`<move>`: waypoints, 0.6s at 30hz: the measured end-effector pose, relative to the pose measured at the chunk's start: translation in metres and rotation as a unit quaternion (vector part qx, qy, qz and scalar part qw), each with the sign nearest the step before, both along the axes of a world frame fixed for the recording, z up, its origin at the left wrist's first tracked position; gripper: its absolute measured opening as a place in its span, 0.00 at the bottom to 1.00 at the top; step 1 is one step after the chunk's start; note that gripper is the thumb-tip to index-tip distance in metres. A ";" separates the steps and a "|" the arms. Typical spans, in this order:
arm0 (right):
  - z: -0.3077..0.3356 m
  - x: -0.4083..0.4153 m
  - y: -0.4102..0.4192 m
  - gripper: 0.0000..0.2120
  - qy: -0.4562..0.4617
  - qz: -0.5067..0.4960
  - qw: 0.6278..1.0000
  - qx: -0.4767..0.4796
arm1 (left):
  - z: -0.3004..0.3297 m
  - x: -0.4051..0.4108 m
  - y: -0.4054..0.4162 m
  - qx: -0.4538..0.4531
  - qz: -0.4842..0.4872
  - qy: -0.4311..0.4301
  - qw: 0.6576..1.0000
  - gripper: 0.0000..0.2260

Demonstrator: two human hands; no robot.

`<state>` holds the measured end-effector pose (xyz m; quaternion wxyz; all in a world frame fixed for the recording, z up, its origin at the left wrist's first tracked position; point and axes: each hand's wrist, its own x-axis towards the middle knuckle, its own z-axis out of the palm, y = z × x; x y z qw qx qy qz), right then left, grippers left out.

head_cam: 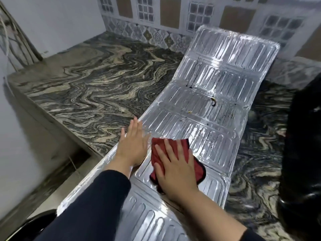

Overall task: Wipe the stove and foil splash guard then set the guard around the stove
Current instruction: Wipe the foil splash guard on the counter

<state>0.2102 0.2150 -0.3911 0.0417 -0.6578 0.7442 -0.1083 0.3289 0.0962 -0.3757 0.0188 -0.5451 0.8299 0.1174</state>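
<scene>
The foil splash guard [208, 108] lies unfolded along the marbled worktop [97, 80], its far end curling up against the tiled wall. On the guard's near part, the left hand [132, 145] presses flat with straight fingers, its grip apart, while the right hand [175, 168] beside it, fingers spread, presses a red cloth [180, 145] onto the foil.

Marble countertop [97, 80] w/ swirly black, grey & cream veins fills mid-frame, running to far right. Back wall at top: patterned tile backsplash [156, 18], grid-window motifs alternating w/ brown squares, ornate grey border strip below. Plain pale wall [57, 20] upper left & down left side. Counter's grey front edge slants across lower left. Light soft, even.
</scene>
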 end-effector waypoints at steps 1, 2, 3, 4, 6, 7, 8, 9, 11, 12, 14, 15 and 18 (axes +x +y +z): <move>-0.001 -0.003 -0.003 0.24 0.003 0.008 1.000 0.003 | -0.004 0.002 0.001 -0.015 -0.005 0.002 1.000 0.27; 0.001 -0.006 -0.008 0.24 0.002 0.023 1.000 0.010 | -0.005 0.004 0.002 -0.025 -0.007 0.006 1.000 0.27; 0.004 -0.010 -0.016 0.25 -0.006 0.044 0.999 0.023 | -0.006 0.004 0.002 -0.029 -0.007 0.008 1.000 0.27; 0.008 -0.014 -0.027 0.25 -0.015 0.070 0.997 0.040 | -0.006 0.004 0.002 -0.031 -0.009 0.008 0.999 0.27; 0.013 -0.020 -0.054 0.28 -0.020 0.115 0.991 0.067 | -0.006 0.004 0.001 -0.036 -0.013 0.007 0.999 0.30; 0.014 -0.024 -0.068 0.30 -0.013 0.135 0.988 0.071 | -0.006 0.004 0.000 -0.041 -0.014 0.006 0.999 0.32; 0.014 -0.028 -0.081 0.31 -0.005 0.153 0.986 0.070 | -0.007 0.005 0.000 -0.045 -0.015 0.003 0.999 0.34; 0.014 -0.033 -0.095 0.32 0.003 0.169 0.983 0.066 | -0.008 0.005 0.000 -0.047 -0.016 0.000 0.999 0.34; 0.011 -0.050 -0.126 0.30 0.022 0.183 0.981 0.061 | -0.011 0.005 0.001 -0.048 -0.019 0.000 0.999 0.31; 0.010 -0.062 -0.144 0.27 0.026 0.177 0.982 0.065 | -0.012 0.006 0.002 -0.047 -0.019 0.000 0.999 0.30; 0.009 -0.085 -0.180 0.25 0.025 0.147 0.986 0.071 | -0.015 0.006 0.000 -0.048 -0.018 0.000 0.999 0.29; 0.009 -0.096 -0.197 0.24 0.026 0.124 0.989 0.070 | -0.017 0.007 0.000 -0.049 -0.016 0.001 0.999 0.30; 0.010 -0.119 -0.235 0.25 0.021 0.031 0.996 0.085 | -0.016 0.007 0.001 -0.048 -0.015 0.004 0.999 0.31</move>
